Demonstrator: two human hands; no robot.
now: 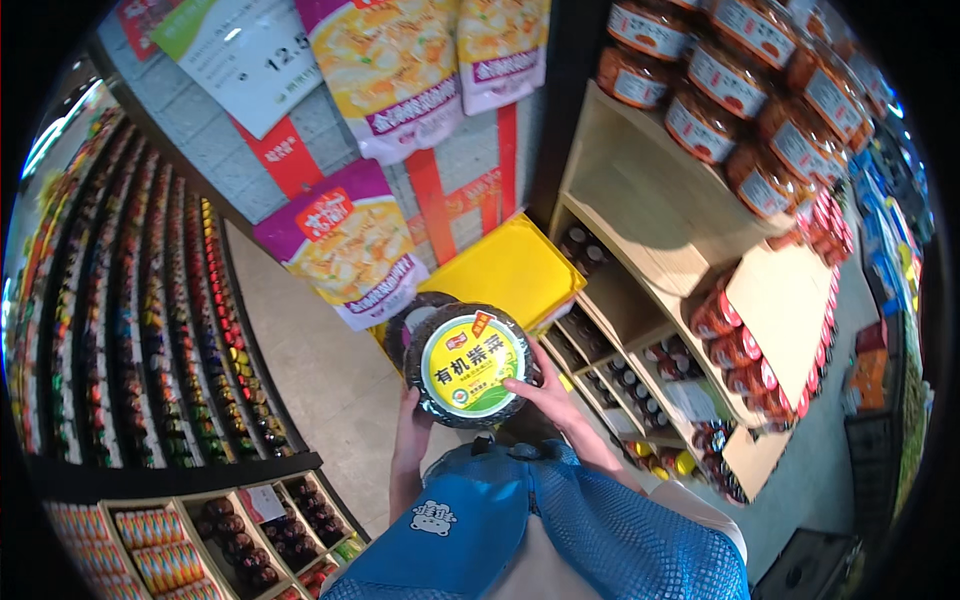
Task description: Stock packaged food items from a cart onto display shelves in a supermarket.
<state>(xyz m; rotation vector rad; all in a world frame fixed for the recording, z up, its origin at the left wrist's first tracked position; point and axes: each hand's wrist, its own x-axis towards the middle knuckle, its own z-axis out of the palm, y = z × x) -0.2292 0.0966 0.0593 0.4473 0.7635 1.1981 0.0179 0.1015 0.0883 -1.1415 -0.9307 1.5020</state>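
Note:
Between my two hands is a round, dark package of dried seaweed (pixel 474 365) with a yellow and green label facing up. My left hand (pixel 414 409) grips its lower left edge. On the right side, my right hand (pixel 546 386) holds it, the thumb over the label's rim. A second dark round package (pixel 401 319) shows partly behind the first, at its upper left; whether it is held too, I cannot tell. Just beyond is a yellow box (pixel 506 270). A purple and yellow food pouch (pixel 349 244) hangs at the upper left of the packages.
A wooden shelf unit (pixel 637 210) with stacked glass jars (pixel 701 124) stands at the right. Long curved shelves of bottles and packs (pixel 150 315) fill the left. Wooden bins (pixel 240 547) are at the lower left. More pouches (pixel 390 75) and a price sign (pixel 240 60) hang ahead.

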